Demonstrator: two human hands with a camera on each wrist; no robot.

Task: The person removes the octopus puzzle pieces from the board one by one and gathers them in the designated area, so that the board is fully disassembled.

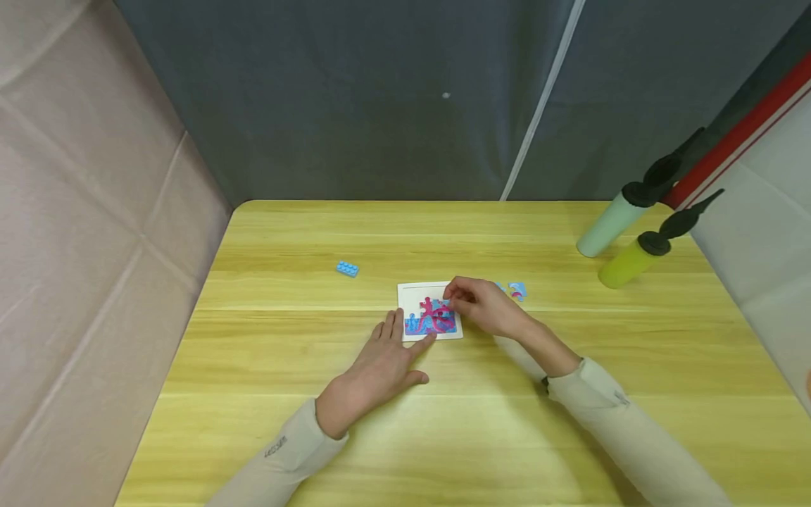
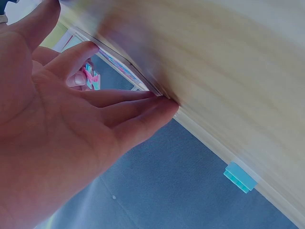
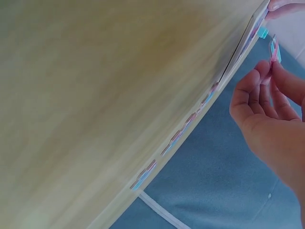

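A white puzzle tray lies flat on the table, its lower part filled with joined blue and pink jigsaw pieces. My left hand has its fingers stretched out, the fingertips at the tray's left side and the index finger at its near edge. Over the tray's right side, my right hand pinches a pink and light-blue jigsaw piece between thumb and index finger. In the right wrist view this piece is raised above the tabletop. Loose jigsaw pieces lie right of the tray, partly hidden behind the right hand.
A blue toy building brick sits beyond the tray to the left. Two bottles with black tops, one pale green and one yellow-green, stand at the far right. A grey curtain hangs behind the wooden table.
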